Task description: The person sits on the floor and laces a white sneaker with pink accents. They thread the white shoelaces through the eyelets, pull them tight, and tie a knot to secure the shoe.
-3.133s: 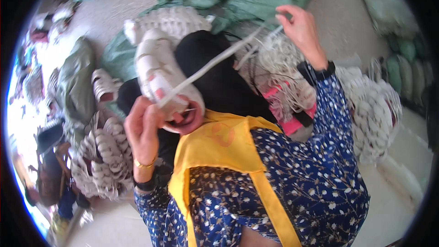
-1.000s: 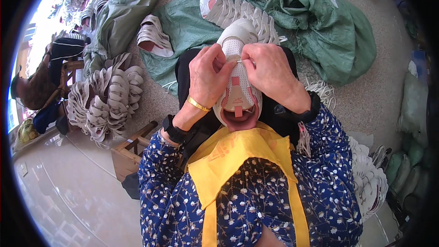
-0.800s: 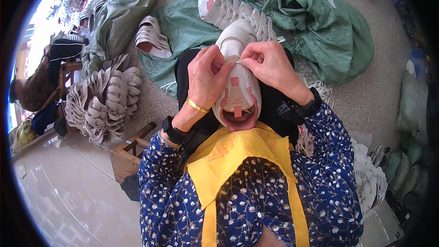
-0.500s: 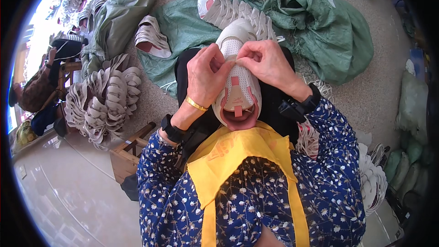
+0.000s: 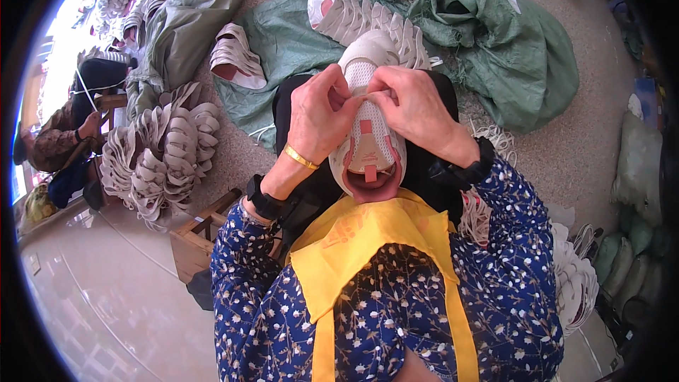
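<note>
1. Both hands have come together since the earliest frame, where they stood wide apart with a white strip stretched between them; since half a second ago they hardly shifted, while at far left a co-worker's hand (image 5: 90, 126) has come into clearer view
2. Left hand (image 5: 316, 114) is closed in a pinch, thumb against forefinger, other fingers curled; right hand (image 5: 417, 106) pinches the same way, the tips almost meeting; what they have hold of, I cannot tell, because the fingertips cover it
3. Below these fingertips is the white mesh shoe upper (image 5: 366, 150) with pink collar and tabs, its heel opening toward the person and touching the yellow apron (image 5: 368, 230), its toe pointing away
4. It lies between the thighs in black trousers (image 5: 440, 170), probably so that the legs steady it and both hands are free
5. Beyond the toe, a row of nested uppers (image 5: 368, 18) rests on green woven sacking (image 5: 286, 46), which perhaps keeps them clean from the speckled floor (image 5: 244, 124)
6. Around the room are a crumpled green sack (image 5: 513, 56), a big cluster of nested uppers (image 5: 163, 152) at left, a wooden stool (image 5: 194, 244) and glossy pale tiles (image 5: 113, 290)
</note>
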Motion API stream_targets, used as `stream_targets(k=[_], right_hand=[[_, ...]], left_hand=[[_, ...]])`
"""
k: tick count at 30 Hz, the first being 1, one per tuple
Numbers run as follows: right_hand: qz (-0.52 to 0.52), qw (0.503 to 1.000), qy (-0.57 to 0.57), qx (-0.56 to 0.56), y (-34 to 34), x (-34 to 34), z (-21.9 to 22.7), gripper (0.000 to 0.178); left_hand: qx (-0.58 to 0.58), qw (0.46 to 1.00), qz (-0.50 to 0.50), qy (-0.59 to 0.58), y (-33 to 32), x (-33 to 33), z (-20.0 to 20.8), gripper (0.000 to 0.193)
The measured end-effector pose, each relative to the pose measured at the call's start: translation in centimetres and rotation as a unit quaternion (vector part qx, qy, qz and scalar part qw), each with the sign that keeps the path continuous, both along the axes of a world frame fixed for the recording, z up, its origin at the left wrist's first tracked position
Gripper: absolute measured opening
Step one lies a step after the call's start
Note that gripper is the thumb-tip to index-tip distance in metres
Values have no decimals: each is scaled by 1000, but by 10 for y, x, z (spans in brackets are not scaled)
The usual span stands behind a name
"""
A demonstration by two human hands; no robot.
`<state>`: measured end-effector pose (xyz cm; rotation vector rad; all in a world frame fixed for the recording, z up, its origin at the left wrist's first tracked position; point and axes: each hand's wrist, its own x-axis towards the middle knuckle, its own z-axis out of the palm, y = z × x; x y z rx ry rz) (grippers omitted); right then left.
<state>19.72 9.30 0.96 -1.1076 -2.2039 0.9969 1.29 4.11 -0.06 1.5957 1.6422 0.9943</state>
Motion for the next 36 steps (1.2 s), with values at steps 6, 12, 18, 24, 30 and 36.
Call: stream_targets(k=[6, 12, 18, 24, 30, 36], right_hand=[[50, 997, -61, 19, 6, 1, 13, 7], [130, 971, -159, 125, 7, -10, 13, 16], [107, 991, -26, 70, 7, -5, -3, 14], [75, 995, -7, 61, 2, -6, -7, 13], [48, 997, -12, 57, 1, -7, -9, 11], [60, 998, -2, 36, 5, -5, -4, 9]], left_hand=[[3, 1000, -6, -18, -3, -4, -6, 22], [22, 998, -30, -47, -9, -7, -5, 16], [22, 998, -28, -55, -6, -5, -4, 13], [30, 998, -53, -31, 1, -7, -9, 10], [38, 995, -91, 1, 11, -12, -21, 10], [-5, 995, -103, -4, 20, -19, -29, 8]])
